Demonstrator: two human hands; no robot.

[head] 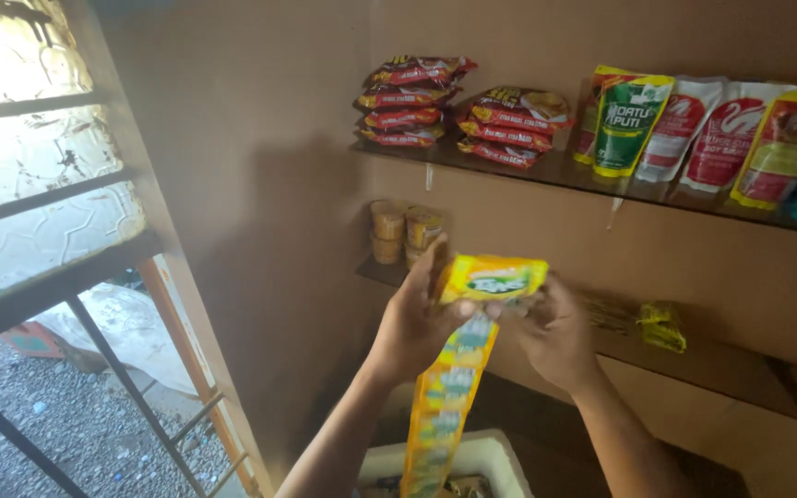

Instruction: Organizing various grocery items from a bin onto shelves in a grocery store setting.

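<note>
Both forearms rose from the bottom of the view, and between them a long yellow sachet strip (449, 397) hung straight down toward a white box (500, 456) just below the wrists. Higher up, the left hand (414, 323) and the right hand (553, 334) met at the strip's top sachet, which lay folded over level with the fingertips. The left fingers (434, 269) were curled around the sachet's left end with the thumb pressed along its lower edge; the right thumb and fingers pinched its right end, so both hands were clamped on the strip with no gap showing. To handle this well, I would judge that the grip should stay at the seam between sachets, with the hanging tail kept free of the box rim so it does not snag or twist. Just behind the fingertips, small yellowish cups (403, 231) stood stacked on the lower shelf (694, 355), and to the right of the right hand a loose yellow packet (661, 325) lay on it. Well above the fingers, the upper shelf (546, 171) carried piled red noodle packs (458, 106) and a row of upright pouches (694, 129).
</note>
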